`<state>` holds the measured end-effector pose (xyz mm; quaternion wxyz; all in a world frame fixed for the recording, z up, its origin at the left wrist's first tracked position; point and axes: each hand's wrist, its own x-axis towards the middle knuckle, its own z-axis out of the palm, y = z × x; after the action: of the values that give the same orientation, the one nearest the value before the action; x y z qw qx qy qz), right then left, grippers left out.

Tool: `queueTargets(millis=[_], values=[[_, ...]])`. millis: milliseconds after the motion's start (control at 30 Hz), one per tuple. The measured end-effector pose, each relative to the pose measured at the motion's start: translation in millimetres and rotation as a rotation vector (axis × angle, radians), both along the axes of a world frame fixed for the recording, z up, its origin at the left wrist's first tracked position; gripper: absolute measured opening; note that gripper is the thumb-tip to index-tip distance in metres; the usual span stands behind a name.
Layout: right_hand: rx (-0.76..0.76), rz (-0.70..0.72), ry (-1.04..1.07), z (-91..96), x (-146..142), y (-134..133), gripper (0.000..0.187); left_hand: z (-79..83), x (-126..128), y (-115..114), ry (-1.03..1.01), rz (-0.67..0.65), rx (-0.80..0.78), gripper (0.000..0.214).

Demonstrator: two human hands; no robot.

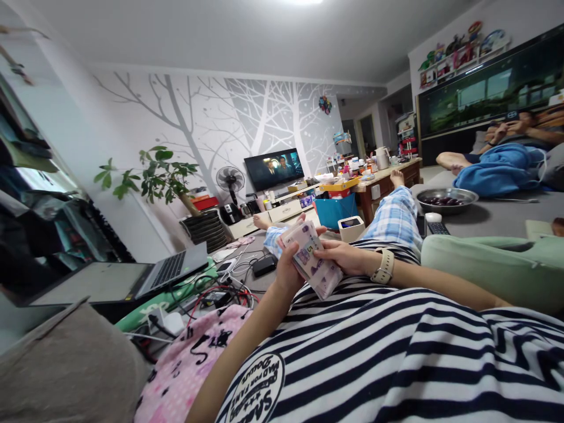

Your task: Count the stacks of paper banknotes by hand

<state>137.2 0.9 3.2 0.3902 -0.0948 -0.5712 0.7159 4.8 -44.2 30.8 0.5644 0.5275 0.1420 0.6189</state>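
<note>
A thick stack of banknotes (pixel 311 261), pale with purple print and a figure 5 on the top note, is held over my striped shirt. My left hand (pixel 289 269) grips the stack along its left side, thumb lying on top. On the other side, my right hand (pixel 346 256) has its thumb on the top note's right edge, its other fingers partly hidden behind the stack. A pale-strapped watch (pixel 384 267) is round my right wrist.
A laptop (pixel 176 273), tangled cables (pixel 215 294) and a pink blanket (pixel 198 352) lie on my left. To my right are a green neck pillow (pixel 489 264), a remote (pixel 436 227) and a metal bowl (pixel 447 201) of dark fruit. Another person (pixel 520 126) reclines beyond.
</note>
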Motion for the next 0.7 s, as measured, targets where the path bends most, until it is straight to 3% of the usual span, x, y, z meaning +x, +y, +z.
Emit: queueTargets(millis=[133,367,600,700], values=[[0.061,0.070,-0.077,-1.4,2,0,0.038,2.1,-2,1,-0.042,0.048,0.036,0.065],[0.147,0.158,-0.247,-2.4,9,4,0.037,6.4,-9,2,-0.165,0.003,0.061,0.057],[0.109,0.097,-0.199,-6.3,10,9,0.032,1.5,-4,7,-0.076,0.049,-0.061,0.048],[0.218,0.050,-0.284,-1.3,10,11,0.030,-2.9,-5,13,-0.055,0.087,-0.129,0.045]])
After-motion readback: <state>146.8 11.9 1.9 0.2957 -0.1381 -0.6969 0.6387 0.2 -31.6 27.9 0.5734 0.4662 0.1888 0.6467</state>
